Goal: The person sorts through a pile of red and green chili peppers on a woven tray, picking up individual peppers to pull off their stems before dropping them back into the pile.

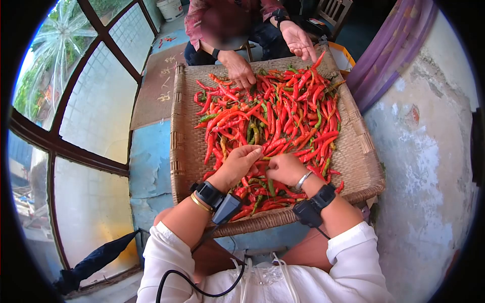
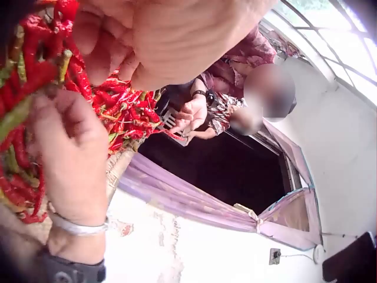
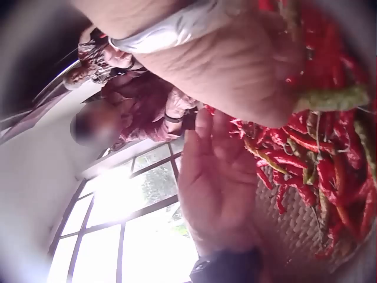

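Observation:
A heap of red chili peppers point(image 1: 283, 116), some of them green, covers a woven basket tray point(image 1: 361, 151). My right hand point(image 1: 287, 169) is low over the near part of the heap and pinches a green chili pepper point(image 3: 339, 98), which sticks out past its fingertips. My left hand point(image 1: 236, 162) hovers close beside it, its thumb and forefinger near each other, pointing toward the right hand. In the right wrist view the left palm point(image 3: 218, 183) shows bare, while its fingertips are partly hidden behind the right hand; I cannot tell whether they pinch anything.
Across the tray a person in a reddish shirt point(image 1: 199, 20) reaches one hand point(image 1: 237, 69) into the peppers and holds another point(image 1: 298, 40) over the far right corner. A second person in patterned clothing point(image 2: 221, 112) sits beyond. Windows point(image 1: 96, 101) stand left, a wall point(image 1: 419, 151) right.

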The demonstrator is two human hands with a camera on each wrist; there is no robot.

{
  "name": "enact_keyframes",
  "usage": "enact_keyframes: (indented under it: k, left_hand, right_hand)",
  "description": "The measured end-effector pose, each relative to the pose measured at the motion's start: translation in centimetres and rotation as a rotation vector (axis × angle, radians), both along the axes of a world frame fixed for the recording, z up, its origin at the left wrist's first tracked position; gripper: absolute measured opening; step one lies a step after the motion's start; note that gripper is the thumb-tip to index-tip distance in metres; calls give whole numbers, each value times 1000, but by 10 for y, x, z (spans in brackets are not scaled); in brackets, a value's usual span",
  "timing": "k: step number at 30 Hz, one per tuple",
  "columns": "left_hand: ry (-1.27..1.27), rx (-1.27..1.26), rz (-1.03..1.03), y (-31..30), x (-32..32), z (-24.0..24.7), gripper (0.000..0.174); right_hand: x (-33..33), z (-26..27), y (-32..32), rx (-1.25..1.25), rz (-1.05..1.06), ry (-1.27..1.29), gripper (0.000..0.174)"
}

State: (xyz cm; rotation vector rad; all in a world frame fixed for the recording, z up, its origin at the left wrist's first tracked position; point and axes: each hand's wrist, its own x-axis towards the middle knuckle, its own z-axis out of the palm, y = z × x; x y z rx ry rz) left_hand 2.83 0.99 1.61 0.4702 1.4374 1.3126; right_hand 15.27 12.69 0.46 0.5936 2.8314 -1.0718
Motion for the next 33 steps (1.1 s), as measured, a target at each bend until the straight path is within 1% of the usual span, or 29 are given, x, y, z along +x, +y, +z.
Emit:
enact_keyframes:
  k: [1,2,3,4,5,6,7,8,10,11,13,14,15,16,17,19,20,21,22,23,25,26,27,29,31,32,33]
  left_hand:
    - [-2,-13,-12,0,2,-1,29]
    - [24,-28,-64,0,4,-3,33]
    - [21,-32,-68,-1,8,-2,33]
    - [73,-42,-130,-1,13,-1,34]
    - [126,-52,-191,-2,18,0,36]
    - [113,-34,-226,-3,21,0,33]
    - [111,-33,-223,-4,23,0,33]
    - [40,-55,-205,-5,24,1,30]
    - [-57,-83,-168,-7,25,-5,23]
    - [-60,-84,-166,-7,24,-6,23]
    - [-98,-121,-217,-7,20,-8,27]
    - [-98,-125,-217,-7,17,-8,27]
    - [44,-182,-323,-7,14,-8,28]
    - [187,-238,-429,-7,13,-8,29]
    - [188,-240,-430,-8,13,-7,29]
    - [373,-154,-446,-11,16,-6,30]
    - [373,-160,-447,-11,17,-7,30]
    - [314,-38,-414,-9,20,-8,30]
    - [254,82,-378,-9,21,-9,29]
    - [256,75,-377,-9,19,-8,29]
    - [82,-101,-379,-7,16,0,28]
    - [67,-136,-390,-6,10,7,26]
    - [125,-158,-362,-6,0,10,28]
    - [217,-56,-161,-5,-21,25,31]
    - [32,231,229,-2,-37,20,28]
    - [-28,188,325,-3,-41,19,28]
    - [-24,188,323,-3,-40,18,28]
  right_hand:
    - [3,-3,4,-3,-4,-1,20]
    - [5,-4,9,-259,-101,-22,18]
    - [5,-1,12,-516,-197,-44,18]
    - [6,3,13,-602,-210,-34,16]
    - [7,3,15,-657,-223,-26,16]
    - [7,9,13,-681,-238,-47,15]
    - [7,15,12,-701,-252,-68,14]
    - [7,14,11,-699,-249,-73,14]
    - [7,10,9,-859,-303,6,14]
    - [7,8,9,-860,-302,2,14]
    - [6,9,9,-936,-355,114,15]
    - [6,13,9,-911,-410,143,15]
    - [5,13,11,-914,-410,143,15]
    - [5,13,13,-817,-436,199,14]
    - [5,13,16,-718,-461,255,13]
    - [7,16,16,-756,-473,265,13]
    - [7,19,13,-863,-461,259,14]
    - [7,19,10,-972,-446,254,15]
    - [6,15,7,-971,-395,275,16]
    - [5,15,4,-978,-392,277,16]
    - [5,17,1,-992,-377,254,17]
    - [5,12,3,-1007,-397,287,17]
    - [4,13,6,-1009,-397,292,17]
    - [4,16,9,-964,-471,275,17]
    - [5,13,11,-968,-459,279,17]
    - [5,13,10,-965,-452,257,17]
    - [4,12,10,-961,-444,235,16]
